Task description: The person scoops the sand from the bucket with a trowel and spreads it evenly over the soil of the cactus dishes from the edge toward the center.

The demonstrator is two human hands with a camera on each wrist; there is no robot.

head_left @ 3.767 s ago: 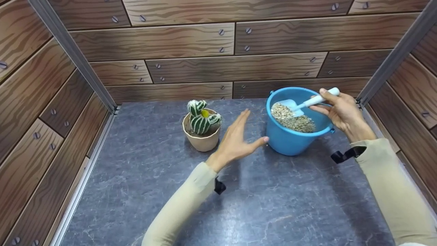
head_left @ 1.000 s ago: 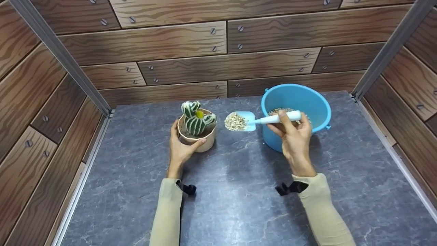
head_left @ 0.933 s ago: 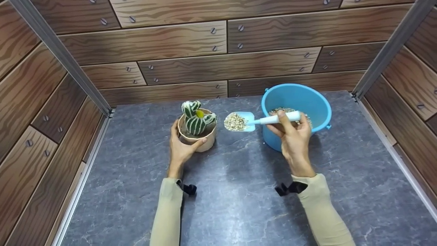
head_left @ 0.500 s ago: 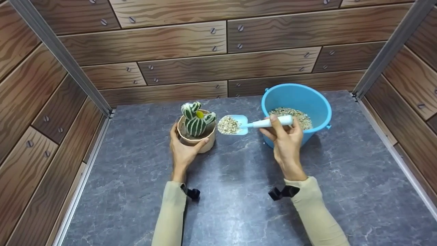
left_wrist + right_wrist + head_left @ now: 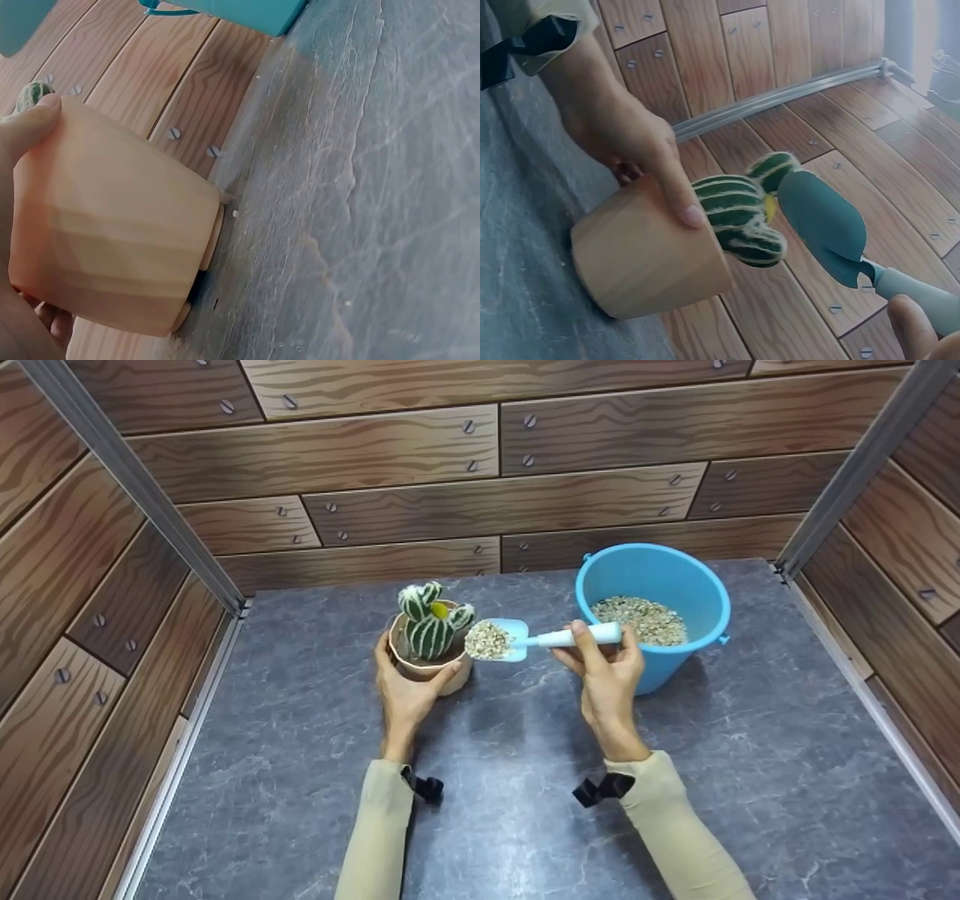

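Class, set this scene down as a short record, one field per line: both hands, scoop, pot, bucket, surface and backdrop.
Left hand: grips the pot
Right hand: holds the scoop by its white handle
Scoop load: pale granules
Scoop position: raised, close beside the cactus
Pot contents: striped green cactus with a yellow spot
Bucket: blue, partly filled with granules
Surface: grey marbled table
Backdrop: wood-plank wall

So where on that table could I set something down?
Bare: the tabletop left of the left hand, and right of the right sleeve. Crowded: between pot and bucket, where the right hand holds out the loaded scoop.
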